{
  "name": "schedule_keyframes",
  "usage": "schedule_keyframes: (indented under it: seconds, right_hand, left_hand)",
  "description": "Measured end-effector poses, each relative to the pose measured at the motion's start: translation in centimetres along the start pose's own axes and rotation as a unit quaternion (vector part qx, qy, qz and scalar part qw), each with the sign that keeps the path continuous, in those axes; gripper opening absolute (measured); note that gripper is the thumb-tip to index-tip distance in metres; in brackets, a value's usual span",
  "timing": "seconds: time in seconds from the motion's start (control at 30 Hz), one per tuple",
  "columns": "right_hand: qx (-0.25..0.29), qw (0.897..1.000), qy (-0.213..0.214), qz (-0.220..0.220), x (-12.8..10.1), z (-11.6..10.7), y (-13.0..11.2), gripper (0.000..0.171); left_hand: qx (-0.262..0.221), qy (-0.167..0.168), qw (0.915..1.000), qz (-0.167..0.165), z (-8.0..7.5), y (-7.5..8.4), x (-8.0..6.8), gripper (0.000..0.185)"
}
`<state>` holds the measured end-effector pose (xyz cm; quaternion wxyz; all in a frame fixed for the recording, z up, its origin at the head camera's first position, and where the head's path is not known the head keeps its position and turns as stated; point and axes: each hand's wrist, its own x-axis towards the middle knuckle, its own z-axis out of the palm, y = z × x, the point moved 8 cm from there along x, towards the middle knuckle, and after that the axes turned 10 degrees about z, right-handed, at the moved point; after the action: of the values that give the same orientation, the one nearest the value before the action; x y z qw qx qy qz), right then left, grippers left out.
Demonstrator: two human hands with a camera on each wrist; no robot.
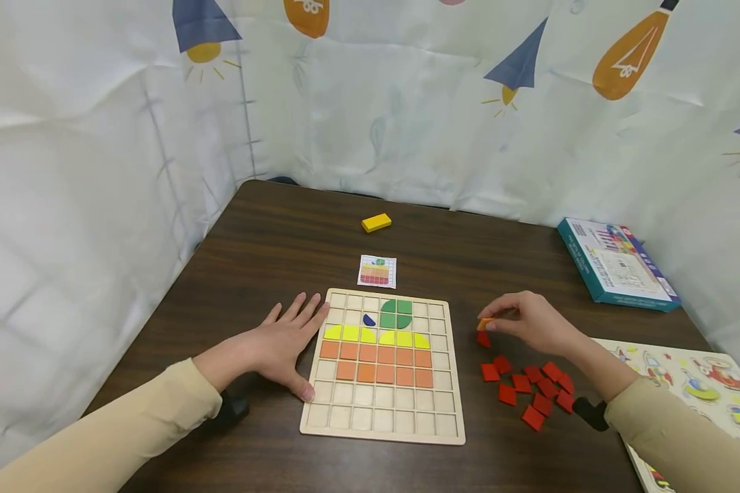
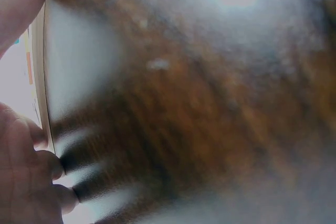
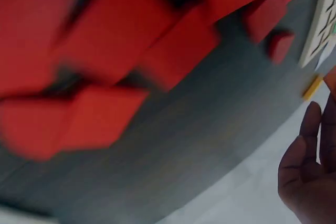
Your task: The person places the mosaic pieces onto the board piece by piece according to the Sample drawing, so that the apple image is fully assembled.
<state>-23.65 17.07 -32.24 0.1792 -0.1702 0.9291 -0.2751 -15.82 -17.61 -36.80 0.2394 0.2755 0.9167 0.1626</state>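
My left hand (image 1: 280, 348) lies spread at the left edge of a wooden grid board (image 1: 384, 418), its thumb and fingertips touching the rim. On the board are green pieces (image 1: 396, 313), a dark blue half-round piece (image 1: 368, 320), a row of yellow pieces (image 1: 350, 333) and two rows of orange squares (image 1: 366, 352). To the right of the board my right hand (image 1: 533, 323) pinches an orange tile (image 1: 484, 323) between thumb and fingers, above a red piece (image 1: 484, 339). Several red tiles (image 1: 521, 383) lie scattered closer to me; they look large and blurred in the right wrist view.
Behind the board lies a small printed picture card (image 1: 377, 272), with a yellow block (image 1: 376, 222) farther back. At the right are a teal-edged box (image 1: 619, 263) and a picture puzzle board (image 1: 693, 383), partly under my right forearm. A patterned curtain (image 1: 370, 103) hangs behind the table.
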Motion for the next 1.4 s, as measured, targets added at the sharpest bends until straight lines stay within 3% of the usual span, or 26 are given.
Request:
schedule_keyframes:
  seconds: [0.27,0.53,0.67,0.97,1.4]
  right_hand:
    - [0.045,0.997,-0.048,-0.035,3.1,5.2,-6.5,0.008]
    - [0.069,0.987,-0.107,-0.102,4.0,9.5,-13.5,0.004]
    - [0.069,0.983,-0.131,-0.107,4.5,11.6,-16.0,0.004]
    - [0.022,0.984,-0.149,-0.098,5.1,14.6,-19.0,0.005]
    - [-0.057,0.986,-0.119,-0.105,5.4,15.7,-19.9,0.005]
  left_hand:
    - [0.007,-0.002,1.0000,-0.002,0.1,-0.1,0.1,0.144]
    - [0.006,-0.009,0.9999,-0.011,0.0,-0.2,0.1,0.144]
    - [0.008,-0.009,0.9999,-0.012,-0.1,-0.3,0.0,0.144]
    - [0.016,-0.003,0.9999,0.000,-0.2,-0.1,0.1,0.143]
    - [0.020,-0.004,0.9998,-0.001,-0.2,-0.2,0.0,0.142]
